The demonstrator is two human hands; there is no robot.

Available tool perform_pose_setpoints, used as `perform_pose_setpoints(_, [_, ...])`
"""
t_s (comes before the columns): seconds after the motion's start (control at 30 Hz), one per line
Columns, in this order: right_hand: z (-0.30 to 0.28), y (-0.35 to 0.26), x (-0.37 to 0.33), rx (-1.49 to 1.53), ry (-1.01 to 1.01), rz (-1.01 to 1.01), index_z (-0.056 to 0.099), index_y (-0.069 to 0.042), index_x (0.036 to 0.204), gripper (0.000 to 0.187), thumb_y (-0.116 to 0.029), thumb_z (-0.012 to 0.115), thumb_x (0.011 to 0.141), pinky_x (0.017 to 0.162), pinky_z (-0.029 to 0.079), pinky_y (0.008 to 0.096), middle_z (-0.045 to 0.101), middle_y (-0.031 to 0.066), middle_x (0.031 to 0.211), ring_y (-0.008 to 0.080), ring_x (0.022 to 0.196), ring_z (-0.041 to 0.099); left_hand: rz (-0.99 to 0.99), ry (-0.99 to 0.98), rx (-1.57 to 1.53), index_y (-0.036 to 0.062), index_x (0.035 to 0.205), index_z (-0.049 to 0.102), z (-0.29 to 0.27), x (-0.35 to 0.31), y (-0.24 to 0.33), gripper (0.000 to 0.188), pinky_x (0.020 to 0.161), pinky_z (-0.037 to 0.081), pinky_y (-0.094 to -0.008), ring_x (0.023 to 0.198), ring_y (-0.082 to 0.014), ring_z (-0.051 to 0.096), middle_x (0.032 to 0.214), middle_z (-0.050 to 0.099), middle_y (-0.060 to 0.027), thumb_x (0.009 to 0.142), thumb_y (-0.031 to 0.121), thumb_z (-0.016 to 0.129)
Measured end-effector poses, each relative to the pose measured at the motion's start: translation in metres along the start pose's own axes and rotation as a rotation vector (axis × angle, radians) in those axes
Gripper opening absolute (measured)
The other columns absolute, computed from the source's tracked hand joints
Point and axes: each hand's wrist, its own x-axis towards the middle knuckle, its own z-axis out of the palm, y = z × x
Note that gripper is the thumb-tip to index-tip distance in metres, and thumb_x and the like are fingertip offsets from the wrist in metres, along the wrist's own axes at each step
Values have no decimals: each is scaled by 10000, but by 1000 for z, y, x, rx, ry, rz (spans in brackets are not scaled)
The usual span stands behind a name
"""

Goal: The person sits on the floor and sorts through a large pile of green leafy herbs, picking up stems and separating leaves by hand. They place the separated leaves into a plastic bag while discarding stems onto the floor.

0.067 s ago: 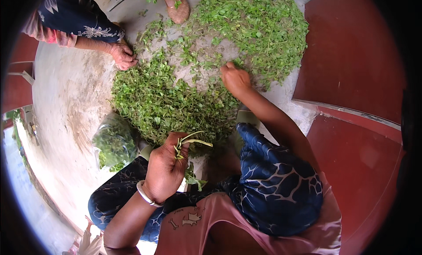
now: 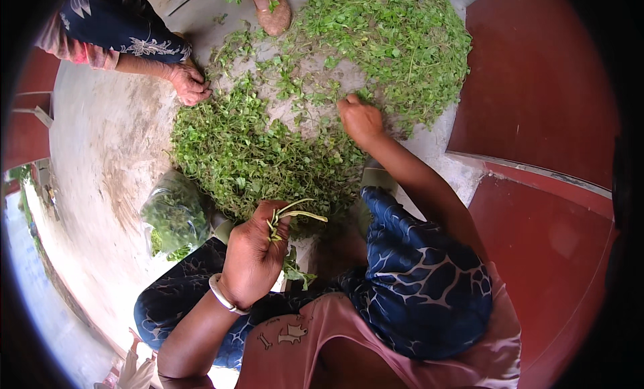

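My left hand (image 2: 253,255), with a white bangle at its wrist, is closed around a small bunch of leafy greens (image 2: 303,216). Pale stems stick out past the thumb, and leaves hang below the fist. Farther off and to the right, my right hand (image 2: 362,123) is closed low among scattered greens, its fingertips together. A few green leaves show beside those fingers, but what they pinch is hidden. Between my hands and the co-worker lies a heap of loose leafy greens (image 2: 258,151), a mix of leaves and thin stems.
A second, broader heap of greens (image 2: 396,40) spreads at the far right. Left of my knee stands a clear plastic bag (image 2: 176,211) with greens inside. A co-worker's hand (image 2: 190,84) touches the near heap's far left edge. Another person's shoe (image 2: 274,19) and dark red panels (image 2: 537,87) border the area.
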Motion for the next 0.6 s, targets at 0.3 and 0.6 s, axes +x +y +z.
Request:
perform_pose_setpoints(0.3, [-82,12,-15,1209,-370,98,542,-73,818,92,-126,612,846,576,410,224,541,-43,731,57,644,506,-155,103,-221,6,943,529,-7,2,-6,118,503,348,-256,559,-100,372,609,449,-36,919,121,530])
perform_pose_setpoints(0.6, [-166,-6,-33,1334,-434,-23,567,-86,851,69,-151,584,834,627,438,207,638,21,832,60,714,573,-148,170,-422,17,839,585,-14,27,11,106,484,304,-223,548,-33,354,602,455,65,879,115,587])
